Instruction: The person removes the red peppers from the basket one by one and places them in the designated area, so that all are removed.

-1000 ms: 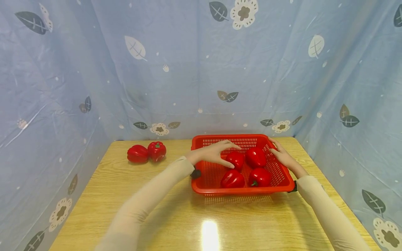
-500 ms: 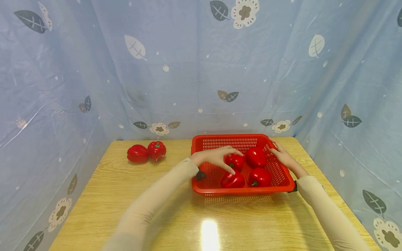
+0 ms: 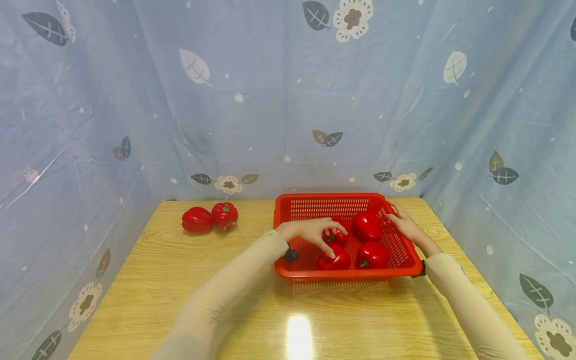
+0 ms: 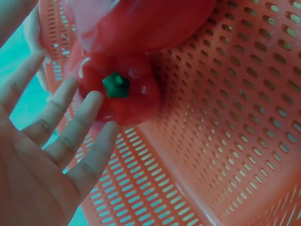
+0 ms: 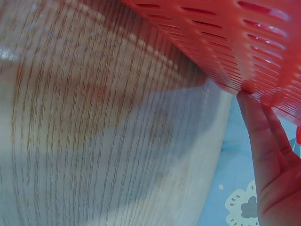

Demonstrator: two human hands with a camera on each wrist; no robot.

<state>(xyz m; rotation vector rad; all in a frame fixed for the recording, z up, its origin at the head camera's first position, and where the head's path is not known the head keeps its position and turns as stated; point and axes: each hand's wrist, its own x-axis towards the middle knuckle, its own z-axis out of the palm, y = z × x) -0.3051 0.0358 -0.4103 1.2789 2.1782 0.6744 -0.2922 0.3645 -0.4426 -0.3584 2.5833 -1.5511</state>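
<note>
Inside the red plastic basket (image 3: 310, 274) lie several red bell peppers. My left hand (image 3: 308, 231) reaches in over the left side, thumb above the front-left bell pepper (image 3: 339, 259) and fingers over the back-left bell pepper (image 3: 338, 240). In the left wrist view its fingers (image 4: 77, 123) are spread and rather straight, beside a bell pepper (image 4: 138, 96) with a green stem; contact cannot be told. At the basket's right side, my right hand (image 3: 406, 224) holds the rim, thumb on the inner side. The right wrist view has its fingers (image 5: 261, 141) against the outer wall.
Two more red bell peppers (image 3: 197, 220) (image 3: 224, 216) sit side by side at the table's back left. The wooden table (image 3: 148, 295) carries the basket near its back edge. A blue patterned curtain (image 3: 252, 125) hangs behind and along both sides.
My left hand has moved a little towards me and lower, from above the back-left bell pepper to over the front-left one. The right hand and the basket stay put.
</note>
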